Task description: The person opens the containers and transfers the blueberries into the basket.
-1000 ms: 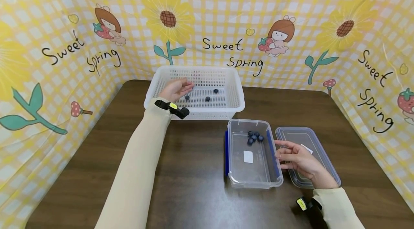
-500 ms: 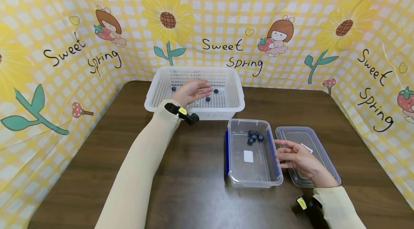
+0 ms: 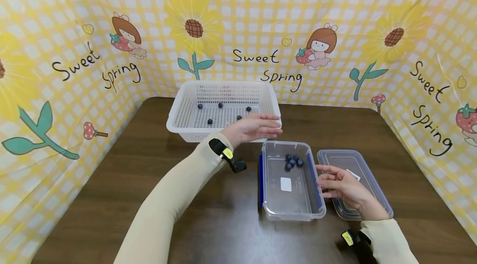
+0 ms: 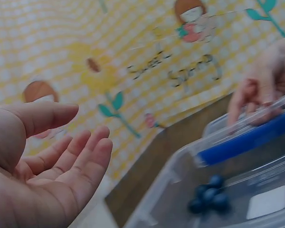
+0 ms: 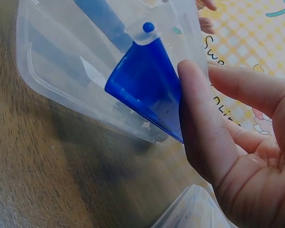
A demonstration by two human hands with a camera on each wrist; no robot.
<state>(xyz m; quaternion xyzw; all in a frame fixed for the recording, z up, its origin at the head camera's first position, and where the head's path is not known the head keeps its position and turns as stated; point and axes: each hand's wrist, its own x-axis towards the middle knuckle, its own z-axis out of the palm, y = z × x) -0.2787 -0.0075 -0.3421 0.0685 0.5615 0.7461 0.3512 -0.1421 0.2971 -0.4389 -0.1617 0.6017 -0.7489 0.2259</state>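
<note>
My left hand [image 3: 255,128] is over the front right corner of a white slotted basket [image 3: 175,125], its fingers extended toward the right. In the left wrist view its thumb and fingertips stand apart, with nothing visible between them. Several blueberries [image 3: 220,105] lie scattered on the basket's floor. My right hand [image 3: 344,187] rests its fingertips against the right side of a clear plastic container [image 3: 275,208]; in the right wrist view the thumb touches its blue side latch [image 5: 145,85]. A cluster of blueberries [image 3: 292,162] sits inside the container, beyond a white label.
A clear lid [image 3: 367,173] lies on the brown wooden table [image 3: 208,222] to the container's right, partly under my right hand. Yellow checked cloth [image 3: 238,19] with sunflowers walls off the back and both sides.
My left hand has moved from inside the basket rightward and toward me, to its front right corner. More blueberries in the basket now show. My right hand stays at the container.
</note>
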